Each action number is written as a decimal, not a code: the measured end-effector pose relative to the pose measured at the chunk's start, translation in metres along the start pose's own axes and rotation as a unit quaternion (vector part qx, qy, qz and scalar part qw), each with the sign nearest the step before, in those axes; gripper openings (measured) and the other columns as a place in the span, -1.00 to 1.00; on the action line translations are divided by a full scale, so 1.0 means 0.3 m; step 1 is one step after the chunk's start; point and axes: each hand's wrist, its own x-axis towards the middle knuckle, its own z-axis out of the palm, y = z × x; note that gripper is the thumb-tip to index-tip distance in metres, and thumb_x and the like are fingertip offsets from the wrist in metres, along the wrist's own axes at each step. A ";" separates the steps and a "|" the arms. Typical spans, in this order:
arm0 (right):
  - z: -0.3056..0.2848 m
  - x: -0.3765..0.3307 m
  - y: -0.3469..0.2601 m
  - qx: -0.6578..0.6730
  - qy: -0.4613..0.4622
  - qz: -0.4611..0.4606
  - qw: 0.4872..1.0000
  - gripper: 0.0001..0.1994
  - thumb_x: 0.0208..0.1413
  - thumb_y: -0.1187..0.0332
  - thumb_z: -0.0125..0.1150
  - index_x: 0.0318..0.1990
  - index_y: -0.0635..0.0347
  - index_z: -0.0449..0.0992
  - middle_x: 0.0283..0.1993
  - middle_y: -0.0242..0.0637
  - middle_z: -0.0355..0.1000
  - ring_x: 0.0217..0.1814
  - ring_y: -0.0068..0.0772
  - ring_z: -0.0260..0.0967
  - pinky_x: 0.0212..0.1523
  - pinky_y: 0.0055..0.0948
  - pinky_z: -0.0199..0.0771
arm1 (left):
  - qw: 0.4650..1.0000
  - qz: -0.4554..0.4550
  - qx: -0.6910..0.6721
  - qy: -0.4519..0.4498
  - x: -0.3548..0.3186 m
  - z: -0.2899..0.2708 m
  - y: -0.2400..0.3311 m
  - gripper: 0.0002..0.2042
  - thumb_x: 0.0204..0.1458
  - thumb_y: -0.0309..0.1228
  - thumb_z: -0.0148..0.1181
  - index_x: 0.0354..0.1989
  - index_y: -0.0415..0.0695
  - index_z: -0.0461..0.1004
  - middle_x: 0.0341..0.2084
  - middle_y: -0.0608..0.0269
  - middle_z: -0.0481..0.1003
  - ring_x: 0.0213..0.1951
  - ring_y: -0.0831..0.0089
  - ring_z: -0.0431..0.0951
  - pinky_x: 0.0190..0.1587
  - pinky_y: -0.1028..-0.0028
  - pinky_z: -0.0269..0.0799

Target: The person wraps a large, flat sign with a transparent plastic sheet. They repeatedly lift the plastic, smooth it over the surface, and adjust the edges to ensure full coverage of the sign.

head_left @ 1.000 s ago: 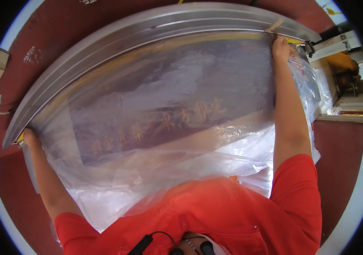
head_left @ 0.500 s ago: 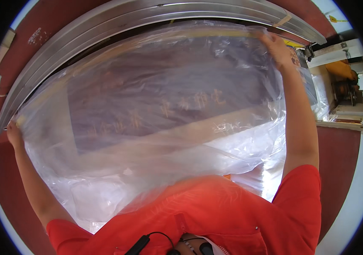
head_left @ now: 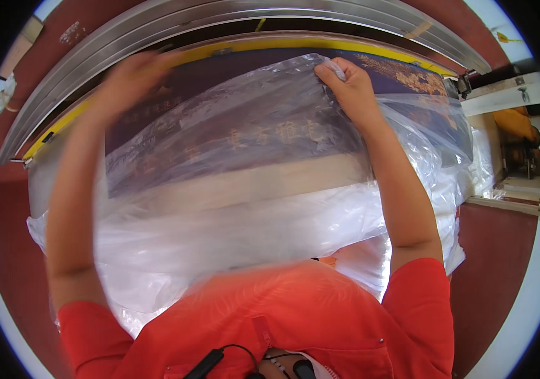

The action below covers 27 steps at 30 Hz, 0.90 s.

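A large clear plastic sheet (head_left: 264,208) lies crumpled over a long dark purple panel (head_left: 257,114) with a yellow edge and gold markings. My right hand (head_left: 349,88) is closed on the sheet's upper edge near the panel's middle. My left hand (head_left: 134,72) is blurred by motion at the panel's upper left, by the plastic edge; its grip is unclear. The panel's top strip now shows bare above the plastic.
Curved silver metal rails (head_left: 232,19) run along the far side of the panel. Dark red floor (head_left: 5,240) surrounds it. A white ledge (head_left: 504,95) and an orange object (head_left: 513,123) sit at the right. My red shirt (head_left: 282,316) fills the bottom.
Both hands came in from the far corners toward the middle, dragging the plastic's top edge down and exposing the panel's yellow-edged top strip.
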 end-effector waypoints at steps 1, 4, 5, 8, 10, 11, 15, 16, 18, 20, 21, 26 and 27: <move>-0.005 0.003 0.002 0.005 0.006 -0.003 1.000 -0.82 -0.12 0.28 0.10 -0.53 0.22 0.38 -0.64 -0.50 0.25 -0.58 -0.73 0.09 -0.55 -0.67 0.12 | 0.992 0.084 0.089 0.034 0.020 0.173 0.159 -0.56 -0.11 -0.07 0.01 -0.27 -0.25 0.37 -0.41 0.23 0.37 -0.38 0.51 0.31 -0.26 0.54 0.24; 0.036 0.020 -0.047 -0.015 -0.004 -0.067 0.998 -0.82 -0.13 0.29 0.10 -0.52 0.23 0.38 -0.62 -0.44 0.29 -0.57 -0.70 0.13 -0.53 -0.64 0.15 | 0.985 0.150 -0.083 0.016 0.179 0.474 0.220 -0.71 -0.14 -0.21 0.08 -0.52 -0.24 0.39 -0.66 0.37 0.34 -0.58 0.63 0.27 -0.53 0.61 0.19; 0.033 0.018 -0.053 -0.025 0.002 -0.058 0.998 -0.82 -0.14 0.29 0.10 -0.52 0.22 0.38 -0.60 -0.40 0.31 -0.56 -0.66 0.16 -0.51 -0.61 0.18 | 0.972 0.173 -0.127 0.094 0.183 0.531 0.207 -0.73 -0.15 -0.23 0.09 -0.55 -0.23 0.39 -0.67 0.35 0.34 -0.57 0.62 0.28 -0.51 0.59 0.21; 0.000 -0.014 -0.063 -0.086 -0.088 -0.053 0.991 -0.84 -0.10 0.29 0.10 -0.49 0.19 0.37 -0.62 -0.56 0.21 -0.52 -0.77 0.09 -0.54 -0.69 0.10 | 0.954 0.166 -0.232 0.090 0.085 0.498 0.152 -0.81 -0.13 -0.31 0.06 -0.56 -0.20 0.38 -0.68 0.42 0.30 -0.57 0.67 0.24 -0.50 0.62 0.19; -0.024 -0.061 -0.077 -0.173 -0.149 -0.074 0.971 -0.81 -0.14 0.22 0.11 -0.51 0.15 0.36 -0.70 -0.47 0.23 -0.62 -0.63 0.17 -0.58 -0.58 0.15 | 0.980 0.161 -0.114 0.013 -0.067 0.351 0.070 -0.85 -0.10 -0.37 0.02 -0.59 -0.17 0.33 -0.65 0.49 0.25 -0.54 0.70 0.18 -0.48 0.68 0.12; -0.015 -0.084 -0.096 -0.234 -0.166 -0.118 0.951 -0.80 -0.15 0.21 0.11 -0.51 0.14 0.36 -0.71 -0.43 0.24 -0.64 -0.56 0.19 -0.59 -0.55 0.16 | 0.979 0.175 -0.104 0.029 -0.138 0.264 -0.030 -0.86 -0.09 -0.38 0.00 -0.60 -0.14 0.32 -0.65 0.50 0.22 -0.54 0.72 0.16 -0.47 0.69 0.10; 0.100 -0.195 -0.188 -0.280 -0.222 -0.174 0.918 -0.79 -0.17 0.18 0.10 -0.52 0.11 0.35 -0.73 -0.29 0.26 -0.65 -0.24 0.23 -0.60 -0.40 0.19 | 0.950 -0.060 -0.161 0.260 -0.610 -0.244 -0.588 -0.92 -0.09 -0.38 0.03 -0.46 -0.11 0.35 -0.57 0.54 0.23 -0.48 0.74 0.19 -0.44 0.71 0.09; 0.107 -0.244 -0.226 -0.275 -0.242 -0.174 0.914 -0.81 -0.17 0.21 0.08 -0.51 0.11 0.35 -0.72 -0.29 0.27 -0.63 -0.22 0.24 -0.59 -0.38 0.20 | 0.922 -0.159 -0.148 0.321 -0.776 -0.356 -0.715 -0.86 -0.08 -0.37 0.02 -0.38 -0.13 0.35 -0.51 0.50 0.28 -0.41 0.71 0.24 -0.33 0.69 0.14; 0.090 -0.323 -0.316 -0.257 -0.278 -0.173 0.909 -0.85 -0.18 0.26 0.06 -0.50 0.12 0.34 -0.72 -0.28 0.28 -0.59 -0.17 0.25 -0.58 -0.35 0.21 | 0.937 -0.271 -0.027 0.220 -1.141 -0.621 -0.935 -0.74 -0.09 -0.30 0.03 -0.25 -0.18 0.34 -0.38 0.41 0.33 -0.28 0.61 0.28 -0.20 0.64 0.15; 0.042 -0.375 -0.386 -0.281 -0.308 -0.183 0.890 -0.88 -0.20 0.34 0.03 -0.45 0.13 0.34 -0.69 -0.27 0.29 -0.57 -0.21 0.27 -0.55 -0.37 0.22 | 0.905 -0.369 0.084 0.196 -1.397 -0.730 -1.020 -0.69 -0.10 -0.24 0.00 -0.22 -0.15 0.33 -0.32 0.34 0.33 -0.24 0.54 0.29 -0.18 0.58 0.17; 0.002 -0.386 -0.400 -0.288 -0.328 -0.192 0.879 -0.87 -0.21 0.38 0.02 -0.43 0.13 0.35 -0.67 -0.27 0.29 -0.56 -0.23 0.28 -0.53 -0.38 0.23 | 0.873 -0.413 0.146 0.215 -1.478 -0.760 -1.043 -0.67 -0.10 -0.21 -0.01 -0.20 -0.14 0.33 -0.30 0.31 0.32 -0.22 0.50 0.30 -0.17 0.54 0.18; -0.517 -0.363 -0.301 -0.218 -0.244 0.230 0.916 -0.67 -0.16 0.39 0.04 -0.15 0.19 0.30 -0.25 -0.33 0.30 -0.31 -0.50 0.25 -0.33 -0.53 0.30 | 0.660 -0.503 0.385 0.403 -1.161 -0.811 -1.133 -0.55 -0.12 -0.05 -0.09 -0.11 -0.08 0.30 -0.17 0.13 0.31 -0.13 0.32 0.33 -0.12 0.38 0.23; -0.685 -0.394 -0.322 -0.217 -0.144 0.286 0.922 -0.60 -0.10 0.30 0.03 -0.06 0.23 0.21 -0.22 -0.29 0.28 -0.30 -0.49 0.25 -0.32 -0.54 0.29 | 0.663 -0.469 0.389 0.435 -0.996 -0.810 -1.117 -0.53 -0.12 -0.02 -0.10 -0.09 -0.07 0.29 -0.14 0.09 0.31 -0.11 0.28 0.33 -0.11 0.35 0.24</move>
